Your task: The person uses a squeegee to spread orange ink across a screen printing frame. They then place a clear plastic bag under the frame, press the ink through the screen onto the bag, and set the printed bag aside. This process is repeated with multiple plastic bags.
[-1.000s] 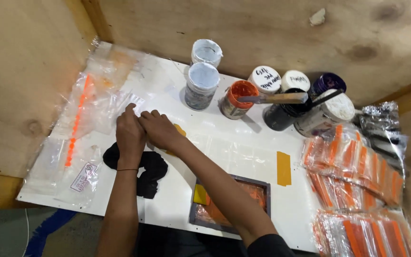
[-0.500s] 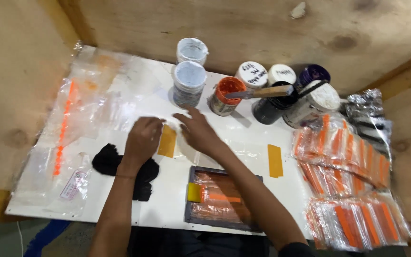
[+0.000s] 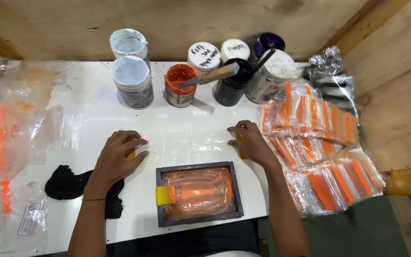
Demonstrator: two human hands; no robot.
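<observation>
A clear bag (image 3: 186, 145) lay flat on the white table (image 3: 91, 119), its long axis running left to right, between the two hands and just above the frame (image 3: 198, 192). Which end held its opening could not be told.

The left hand (image 3: 117, 157) pressed down on the bag's left end, fingers spread flat and gripping nothing; a yellow tab (image 3: 130, 154) showed under the fingers. The right hand (image 3: 250, 143) pressed on the right end, fingers slightly curled over a second yellow tab (image 3: 240, 140), with no closed grasp visible.

The frame was a dark rectangular tray, long axis also left to right, holding orange-stained film and a yellow scraper (image 3: 163, 195) at its left end.

A black cloth (image 3: 72, 185) lay partly under the left forearm. Behind the bag stood a row of jars (image 3: 132, 81); one open orange pot (image 3: 179, 83) carried a wooden-handled tool (image 3: 212, 75). Packets with orange strips (image 3: 319, 143) were stacked just beside the right hand. Loose clear bags (image 3: 20, 119) lay at the far left.
</observation>
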